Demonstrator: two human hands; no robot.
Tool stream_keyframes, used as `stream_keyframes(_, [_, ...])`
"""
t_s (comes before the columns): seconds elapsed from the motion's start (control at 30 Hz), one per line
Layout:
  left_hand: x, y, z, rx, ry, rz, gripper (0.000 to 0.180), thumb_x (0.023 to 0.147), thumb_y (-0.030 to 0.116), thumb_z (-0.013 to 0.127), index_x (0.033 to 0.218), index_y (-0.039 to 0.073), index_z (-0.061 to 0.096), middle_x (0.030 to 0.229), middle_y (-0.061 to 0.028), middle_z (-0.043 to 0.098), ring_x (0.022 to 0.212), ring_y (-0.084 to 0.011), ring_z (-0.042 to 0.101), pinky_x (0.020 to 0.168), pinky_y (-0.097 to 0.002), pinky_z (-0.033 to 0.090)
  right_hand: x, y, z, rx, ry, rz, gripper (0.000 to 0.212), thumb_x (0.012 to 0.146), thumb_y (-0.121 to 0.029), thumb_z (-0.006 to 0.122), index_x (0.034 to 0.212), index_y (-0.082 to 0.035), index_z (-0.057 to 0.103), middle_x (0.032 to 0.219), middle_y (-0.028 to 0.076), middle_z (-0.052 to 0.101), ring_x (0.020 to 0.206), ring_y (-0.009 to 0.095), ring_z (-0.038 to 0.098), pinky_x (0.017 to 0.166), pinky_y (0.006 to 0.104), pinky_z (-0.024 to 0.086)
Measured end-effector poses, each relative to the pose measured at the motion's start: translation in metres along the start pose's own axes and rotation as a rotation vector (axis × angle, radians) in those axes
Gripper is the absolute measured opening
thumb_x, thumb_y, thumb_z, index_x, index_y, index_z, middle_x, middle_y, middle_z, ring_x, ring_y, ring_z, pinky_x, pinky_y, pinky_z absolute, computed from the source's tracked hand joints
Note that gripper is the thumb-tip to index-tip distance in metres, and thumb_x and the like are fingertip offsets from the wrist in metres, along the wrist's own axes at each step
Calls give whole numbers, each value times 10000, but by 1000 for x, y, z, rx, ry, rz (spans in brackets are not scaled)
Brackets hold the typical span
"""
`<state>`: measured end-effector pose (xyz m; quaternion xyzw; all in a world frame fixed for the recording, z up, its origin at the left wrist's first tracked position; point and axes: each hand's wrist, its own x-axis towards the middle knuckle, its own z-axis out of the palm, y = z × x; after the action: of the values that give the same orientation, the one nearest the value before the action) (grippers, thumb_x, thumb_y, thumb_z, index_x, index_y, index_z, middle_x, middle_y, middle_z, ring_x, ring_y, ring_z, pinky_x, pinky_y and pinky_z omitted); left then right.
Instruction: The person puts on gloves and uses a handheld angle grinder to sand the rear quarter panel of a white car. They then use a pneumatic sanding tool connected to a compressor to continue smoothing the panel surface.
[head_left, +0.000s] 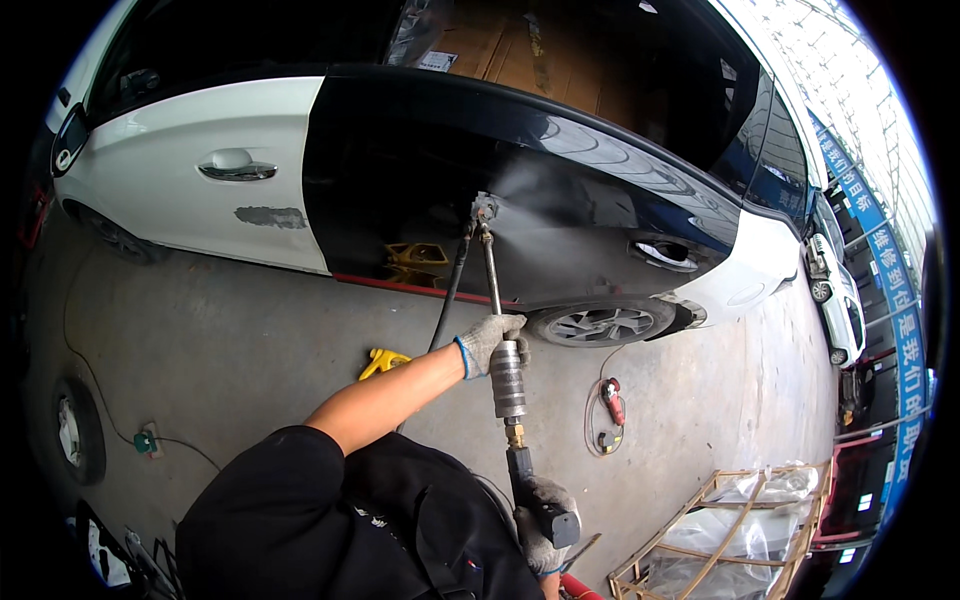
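Note:
A dent puller with a long metal rod [492,270] and a ribbed sliding weight [509,385] reaches from my body to the car. Its far end meets a small metal clamp piece [485,208] on the black rear door [390,170]. My left hand [492,342], in a grey glove, is closed around the rod at the weight's upper end. Also gloved, my right hand [546,525] is wrapped round the black rear handle [522,478]. A black cable [452,290] runs from the clamp piece down behind my left forearm. Pale dull patches surround the contact spot.
The white front door [210,190] has a grey scraped patch. On the floor lie a red angle grinder [613,400] with its cord, a yellow metal piece [383,362] and a wheel [78,430]. A wooden crate frame [705,515] with plastic wrapping stands at right.

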<state>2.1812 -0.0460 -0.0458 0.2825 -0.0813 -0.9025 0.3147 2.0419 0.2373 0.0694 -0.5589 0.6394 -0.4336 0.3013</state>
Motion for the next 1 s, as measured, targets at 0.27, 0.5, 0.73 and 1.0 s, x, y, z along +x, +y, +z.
stream_keyframes(0.27, [-2, 1, 2, 18, 20, 1, 388, 955, 298, 554, 610, 155, 449, 616, -108, 611, 576, -267, 643, 607, -421, 567, -3, 10, 0, -16, -24, -6, 381, 648, 69, 724, 992, -47, 610, 1036, 110, 676, 979, 247, 654, 879, 362, 510])
stream_keyframes(0.5, [6, -3, -2, 13, 51, 54, 397, 941, 334, 581, 613, 164, 436, 617, -85, 616, 571, -255, 650, 573, -412, 561, -5, 7, 2, -5, 19, 28, 346, 645, 69, 706, 969, -24, 625, 1068, 165, 688, 976, 278, 669, 870, 373, 520])
stream_keyframes(0.73, [3, -7, 4, 31, 42, 154, 368, 934, 348, 605, 658, 144, 471, 599, -79, 599, 529, -231, 629, 539, -388, 548, -7, 20, 3, 35, 86, 42, 351, 635, 59, 718, 963, -27, 629, 1055, 157, 694, 959, 271, 672, 865, 370, 522])
stream_keyframes(1.0, [27, 20, -29, -555, -522, 143, 501, 911, 603, 568, 723, 150, 470, 479, 85, 270, 369, -68, 229, 370, -235, 254, -11, 30, -2, 131, 18, -33, 338, 664, 32, 743, 976, -33, 631, 1057, 169, 687, 983, 291, 668, 885, 400, 517])
